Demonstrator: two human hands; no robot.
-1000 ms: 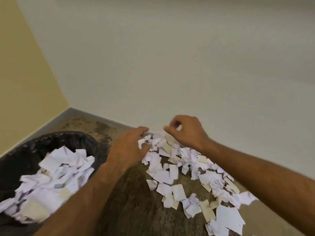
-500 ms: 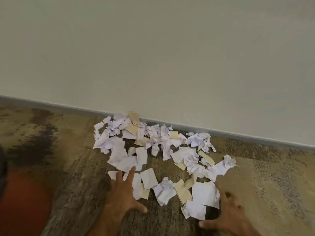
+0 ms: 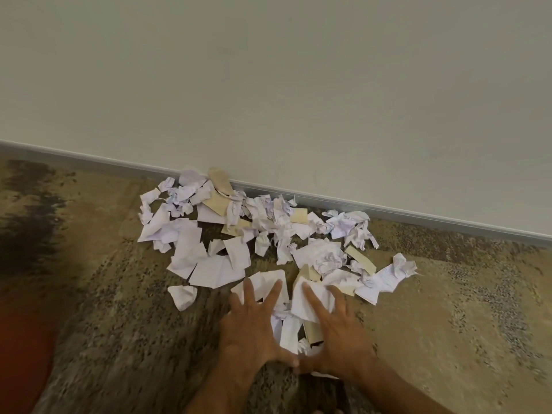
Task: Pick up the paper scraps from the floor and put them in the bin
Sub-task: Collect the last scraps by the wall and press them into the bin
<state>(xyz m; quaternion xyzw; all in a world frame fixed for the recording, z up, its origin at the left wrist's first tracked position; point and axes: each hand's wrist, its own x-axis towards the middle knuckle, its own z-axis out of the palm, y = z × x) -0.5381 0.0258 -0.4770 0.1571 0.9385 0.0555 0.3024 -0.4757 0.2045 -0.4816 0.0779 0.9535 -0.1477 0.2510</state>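
Observation:
A heap of white and beige paper scraps (image 3: 209, 264) lies on the mottled brown floor against the wall's skirting. My left hand (image 3: 251, 327) and my right hand (image 3: 337, 333) lie side by side at the near edge of the heap, fingers spread and straight, thumbs almost touching. They press down on a small bunch of scraps (image 3: 288, 330) gathered between them. A large white piece (image 3: 310, 297) sits under my right fingers. The bin is out of view.
A grey skirting board (image 3: 418, 215) runs along the pale wall (image 3: 268, 85) just behind the scraps. A blurred red-orange shape (image 3: 21, 339) fills the lower left corner. One loose scrap (image 3: 182, 295) lies apart, left of my hands.
The view swung away from the bin, which left the frame. Both hands came down to the near edge of the heap and moved toward each other, bunching scraps between them.

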